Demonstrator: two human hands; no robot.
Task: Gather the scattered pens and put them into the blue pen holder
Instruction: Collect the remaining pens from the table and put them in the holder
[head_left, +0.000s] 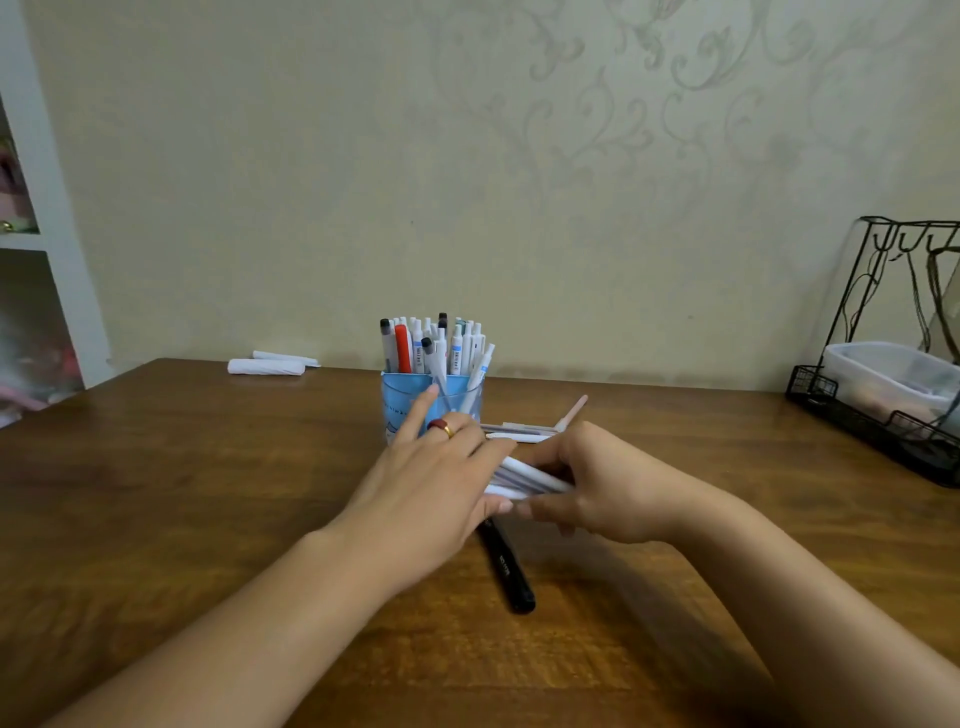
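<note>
Nearest to me, a black marker pen (506, 566) lies flat on the brown wooden desk (182, 467), well in front of the translucent blue plastic pen holder (410, 400) and partly under my hands. I judge I am in the gathering step: my right hand (597, 488) is curled around a small bundle of white pens (530, 480), and my left hand (441, 478), wearing a red-and-gold ring, is flattened against the bundle's ends with its fingers loosely spread, squaring them up. Both hands sit just in front of the holder, which is already crowded with upright pens. A few loose white and pink pens (530, 431) lie just right of the holder. Next, I think, the bundle needs tipping upright and threading into a gap among those pens.
</note>
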